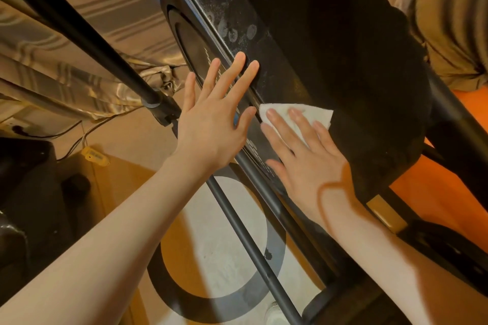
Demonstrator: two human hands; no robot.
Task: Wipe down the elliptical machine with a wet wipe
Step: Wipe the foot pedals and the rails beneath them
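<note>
At the far left, striped curtains (87,34) hang behind a black handlebar tube (79,31) that slants down toward the middle, and below them cables (76,137) and a yellow tag (95,156) lie on the floor near a rug (224,245) with a large dark ring on a pale ground. The person's left hand (215,119) lies flat with straight, spread fingers, pressed against the side edge of the elliptical machine (330,42), gripping nothing. Above it, the black housing shows pale dusty blotches (232,31) along its upper stretch. Just to the right, the right hand (306,158) presses a white wet wipe (314,115) flat against the black housing, fingers extended on top of it, with the wipe's far edge showing beyond the fingertips. The two hands sit close together, thumbs near but apart. At the far right, an orange surface (449,187) shows behind the machine's dark frame.
</note>
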